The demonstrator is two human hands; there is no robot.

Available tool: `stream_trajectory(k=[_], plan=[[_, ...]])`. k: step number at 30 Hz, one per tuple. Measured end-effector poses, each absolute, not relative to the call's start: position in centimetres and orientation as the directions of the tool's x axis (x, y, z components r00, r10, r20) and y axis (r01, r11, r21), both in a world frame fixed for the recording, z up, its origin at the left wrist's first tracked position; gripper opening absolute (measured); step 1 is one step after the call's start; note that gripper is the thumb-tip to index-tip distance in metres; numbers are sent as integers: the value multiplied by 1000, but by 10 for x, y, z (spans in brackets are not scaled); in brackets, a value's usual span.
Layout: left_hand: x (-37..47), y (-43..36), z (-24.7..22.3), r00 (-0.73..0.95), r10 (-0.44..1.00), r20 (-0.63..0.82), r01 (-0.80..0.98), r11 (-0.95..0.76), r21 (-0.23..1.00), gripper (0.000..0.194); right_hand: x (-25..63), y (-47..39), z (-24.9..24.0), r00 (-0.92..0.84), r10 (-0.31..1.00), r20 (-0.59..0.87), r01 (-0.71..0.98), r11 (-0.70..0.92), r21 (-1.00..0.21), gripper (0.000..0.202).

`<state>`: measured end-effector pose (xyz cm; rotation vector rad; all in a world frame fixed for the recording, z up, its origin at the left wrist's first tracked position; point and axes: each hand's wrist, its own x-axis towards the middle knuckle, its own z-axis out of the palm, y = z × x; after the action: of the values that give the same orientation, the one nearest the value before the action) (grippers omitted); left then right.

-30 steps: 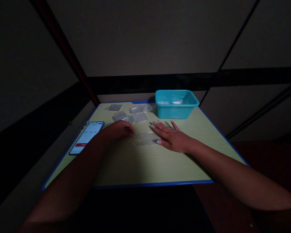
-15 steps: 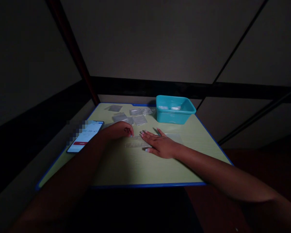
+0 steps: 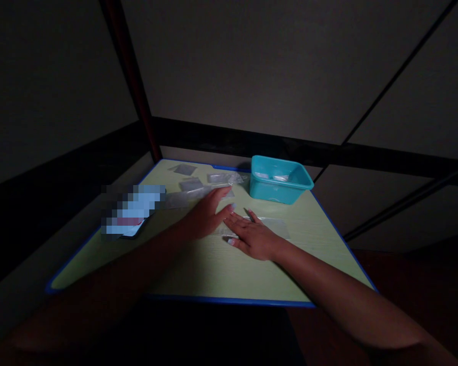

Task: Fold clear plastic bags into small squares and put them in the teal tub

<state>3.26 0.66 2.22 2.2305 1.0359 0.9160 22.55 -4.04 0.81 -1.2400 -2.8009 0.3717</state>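
Resting a flat, spread right hand (image 3: 254,239) on clear plastic (image 3: 278,229) just below frame centre. Holds the left hand (image 3: 207,217) close by, with thumb and fingers parted.

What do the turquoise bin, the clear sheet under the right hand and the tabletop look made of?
Turquoise bin: probably smooth moulded plastic, rounded rim, faint shine. Clear sheet: likely thin, glossy plastic film, as the tabletop shows through. Tabletop: perhaps wood-look laminate, given its faint grain; real wood can't be ruled out.
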Motion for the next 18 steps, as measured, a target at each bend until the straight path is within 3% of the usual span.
stream_trajectory(k=[3,6,13,18], plan=[[49,-23,11,684,664,303,393,-685,614,66,227,-40,5,-677,735,-26,718,653,-239,55],[55,-34,3,759,616,212,432,-720,543,69,229,-39,0,-678,734,-26,719,656,-231,53],[57,-21,5,762,626,166,523,-746,413,63,227,-39,-2,-675,737,32,708,660,-251,51],[60,-20,8,765,633,121,550,-739,390,61,227,-39,-2,-677,735,31,709,664,-238,53]])
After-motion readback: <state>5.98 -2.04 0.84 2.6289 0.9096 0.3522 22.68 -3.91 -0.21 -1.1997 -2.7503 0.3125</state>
